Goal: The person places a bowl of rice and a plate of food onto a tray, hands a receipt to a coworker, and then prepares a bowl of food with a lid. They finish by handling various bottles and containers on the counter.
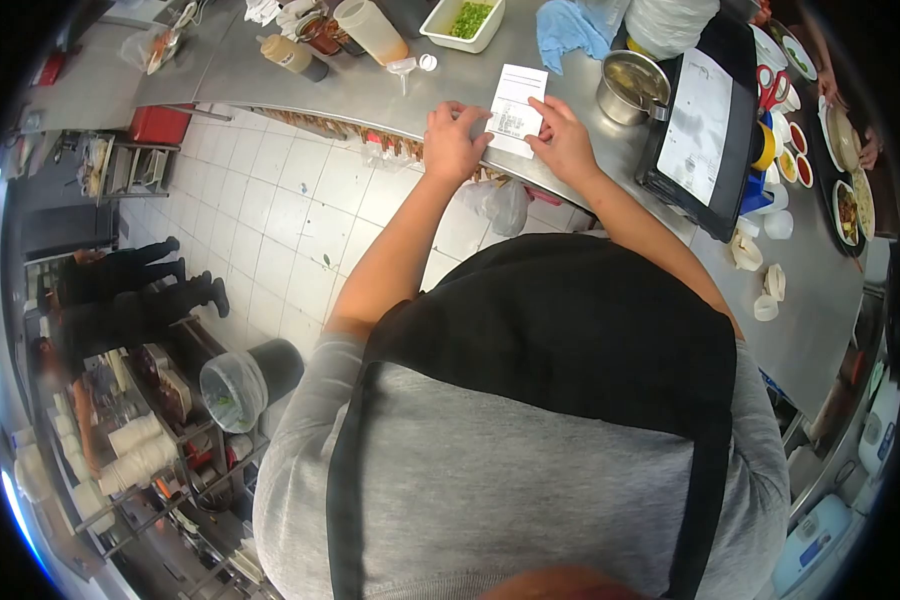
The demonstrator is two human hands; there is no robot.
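A white printed paper slip (516, 108) lies between my hands over the front edge of the steel counter (455, 78). My left hand (454, 143) pinches the slip's left side between thumb and fingers. On the other side, my right hand (562, 141) has its thumb and fingers on the slip's right edge. A small white funnel (401, 68) and a white cap sit just beyond my left hand. Right of my right hand stands a metal pot (632, 88) with liquid in it.
Sauce bottles (293, 58), a tub of chopped greens (463, 22) and a blue cloth (573, 35) line the counter's back. At right are a black tray (699, 128), red scissors (772, 89) and dishes near another person's hands. Two people stand at far left, near a bin (235, 392).
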